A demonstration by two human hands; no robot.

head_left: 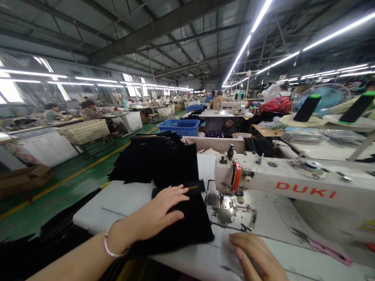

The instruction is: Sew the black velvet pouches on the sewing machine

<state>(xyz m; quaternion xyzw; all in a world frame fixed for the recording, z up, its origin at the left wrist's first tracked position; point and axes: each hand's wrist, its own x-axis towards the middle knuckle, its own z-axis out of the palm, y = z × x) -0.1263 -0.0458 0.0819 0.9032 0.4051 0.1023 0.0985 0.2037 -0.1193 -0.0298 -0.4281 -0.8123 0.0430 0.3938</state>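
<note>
My left hand, with a ring and a bracelet, lies open and flat on a black fabric piece at the left of the sewing machine. By its fingertips, a narrow black strip lies across the fabric and points toward the presser foot area. My right hand rests on the white machine table in front of the needle plate. Its fingers are stretched out, with the thumb apart and nothing seen in them. Behind my left hand lies a stack of black fabric pieces.
Pink-handled thread snips lie on the table at right. More black fabric hangs at lower left. A blue basket stands beyond the stack. Black thread cones stand at right. Other people sit at workstations far left.
</note>
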